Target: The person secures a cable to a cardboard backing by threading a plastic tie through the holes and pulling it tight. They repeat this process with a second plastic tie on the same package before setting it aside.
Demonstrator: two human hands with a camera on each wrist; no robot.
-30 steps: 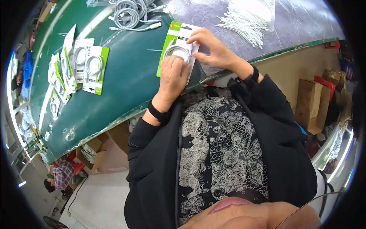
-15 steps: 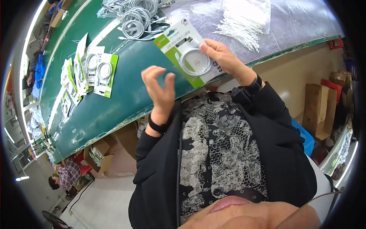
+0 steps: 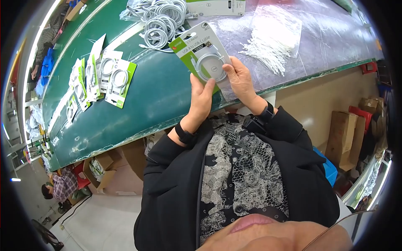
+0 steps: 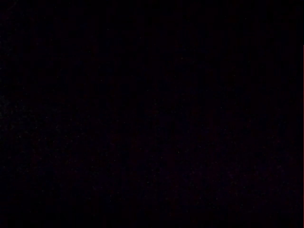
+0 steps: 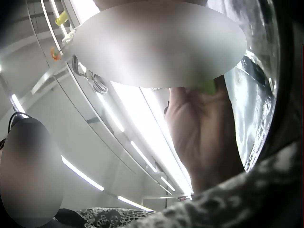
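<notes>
In the head view, both hands hold a carded USB-A to USB-C cable pack, white and green, tilted with its printed front up. My left hand grips the lower edge, thumb on the front and the other fingers mostly hidden behind the card. At the right edge, my right hand pinches the pack with its thumb on the front. A white cable lies coiled in a ring under the clear cover. The left wrist view is black. A large blur hides most of the work in the right wrist view, with part of a hand below it.
Several similar cable packs lie on the green table at the left. Loose coiled grey cables sit at the back beside another card. White cable ties spread from a clear bag at the right. Cardboard boxes stand beyond the table.
The pack has come up off the table, first in my right hand and tilted. My left hand, free half a second ago, has moved right and taken hold of its lower edge.
</notes>
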